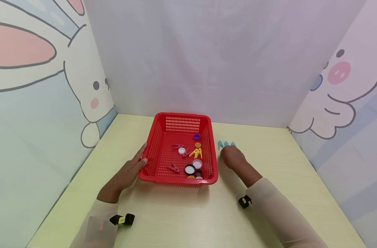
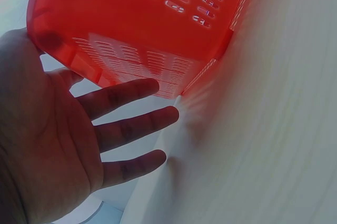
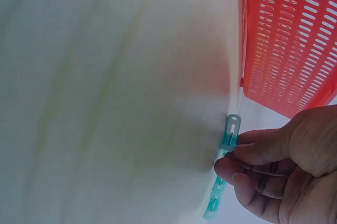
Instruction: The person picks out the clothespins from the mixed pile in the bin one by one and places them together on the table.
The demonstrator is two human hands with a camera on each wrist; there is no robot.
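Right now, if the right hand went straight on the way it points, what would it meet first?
Probably the row of teal clips just beyond the right hand, before reaching the red basket, though depth is hard to judge.

One basket point(image 1: 177, 180); inside the basket, three pink clips point(image 1: 174, 168), two yellow clips point(image 1: 199, 153) and eight visible caps point(image 1: 190, 169); right of the basket, at least three blue clips point(image 1: 220, 144) and one right hand point(image 1: 234, 157); left of the basket, one left hand point(image 1: 129, 171).

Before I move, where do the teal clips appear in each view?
Head: teal clips right of the red basket, by the right hand.
Left wrist: not in it.
Right wrist: lower right of centre, at the fingertips.
Shared landmark: the red basket, in all three.
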